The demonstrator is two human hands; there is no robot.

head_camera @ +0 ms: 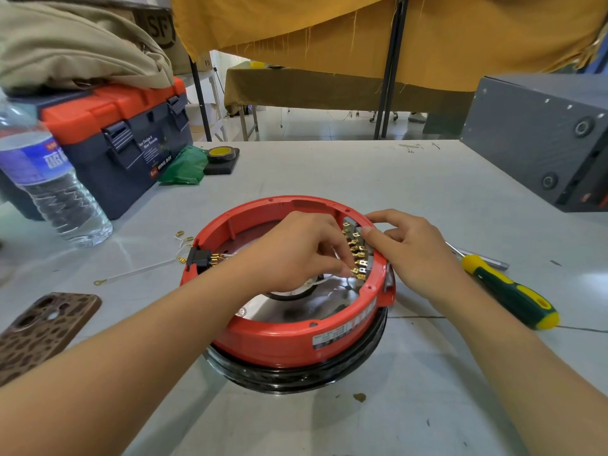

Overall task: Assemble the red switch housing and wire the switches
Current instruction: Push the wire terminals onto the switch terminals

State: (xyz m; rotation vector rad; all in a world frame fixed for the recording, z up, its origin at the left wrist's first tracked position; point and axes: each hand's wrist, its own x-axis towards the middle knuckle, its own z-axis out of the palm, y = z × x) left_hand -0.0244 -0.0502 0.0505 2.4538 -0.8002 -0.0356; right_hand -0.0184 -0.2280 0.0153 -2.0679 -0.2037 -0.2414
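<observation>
Glossy red plastic housing (289, 343); brass-looking, perhaps metal, terminals (357, 250).

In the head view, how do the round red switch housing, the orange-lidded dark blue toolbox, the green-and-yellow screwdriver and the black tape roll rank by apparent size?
1. Round red switch housing; the orange-lidded dark blue toolbox looks similar, but lies farther away, so unsure.
2. Green-and-yellow screwdriver.
3. Black tape roll.

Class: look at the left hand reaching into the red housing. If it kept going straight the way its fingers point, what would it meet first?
Probably the row of brass switch terminals on the red housing wall; the left hand fingertips are about there already.
</observation>
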